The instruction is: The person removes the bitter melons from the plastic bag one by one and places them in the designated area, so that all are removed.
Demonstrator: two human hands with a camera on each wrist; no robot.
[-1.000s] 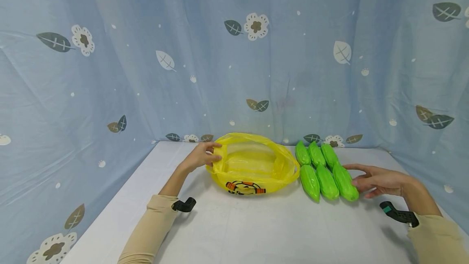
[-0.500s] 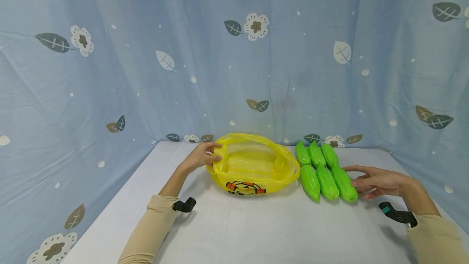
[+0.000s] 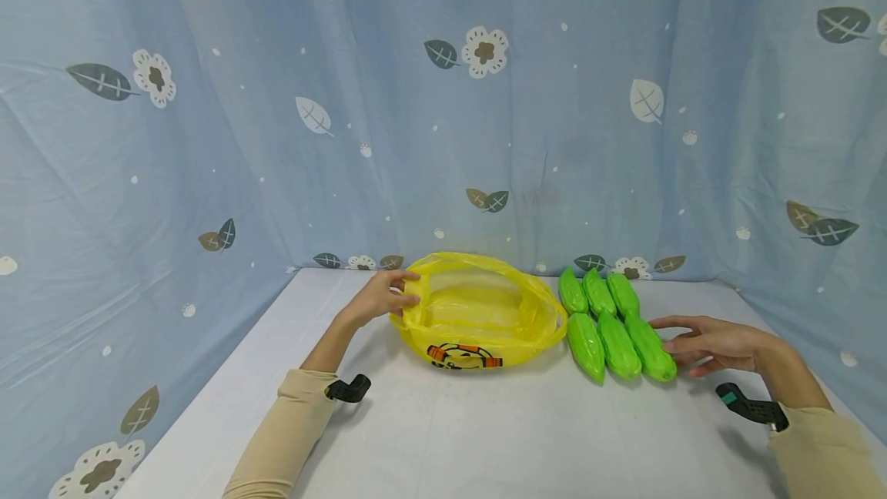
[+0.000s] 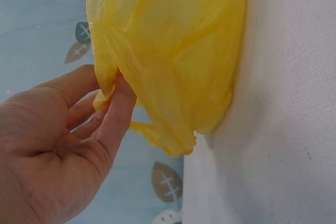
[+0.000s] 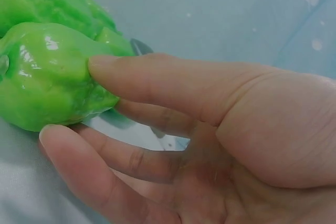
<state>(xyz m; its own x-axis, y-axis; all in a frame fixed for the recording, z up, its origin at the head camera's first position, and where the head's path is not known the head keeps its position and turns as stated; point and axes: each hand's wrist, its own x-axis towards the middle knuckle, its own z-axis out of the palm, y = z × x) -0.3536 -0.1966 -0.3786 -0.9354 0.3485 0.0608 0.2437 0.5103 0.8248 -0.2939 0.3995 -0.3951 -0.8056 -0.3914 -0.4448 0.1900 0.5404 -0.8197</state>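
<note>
A yellow plastic bag (image 3: 530, 353) with a cartoon print stands on the white table with its mouth spread wide. My left hand (image 3: 377, 296) grips its left rim; in the left wrist view the thumb and fingers pinch the yellow film (image 4: 168, 51). Right of the bag, glossy green bitter melons lie in two rows. The front right bitter melon (image 3: 650, 349) is the one at my right hand (image 3: 721, 343). In the right wrist view, the thumb touches the side of that bumpy bitter melon (image 5: 47, 77), while the other fingers extend loosely beside and below it.
The back row of bitter melons (image 3: 599, 293) lies near the blue floral curtain (image 3: 527, 137), which encloses the back and sides of the white table (image 3: 485, 437). A black camera is strapped to each wrist.
The front right bitter melon has shifted very slightly left, along with my right hand. My left hand and the yellow bag stay as they were.
</note>
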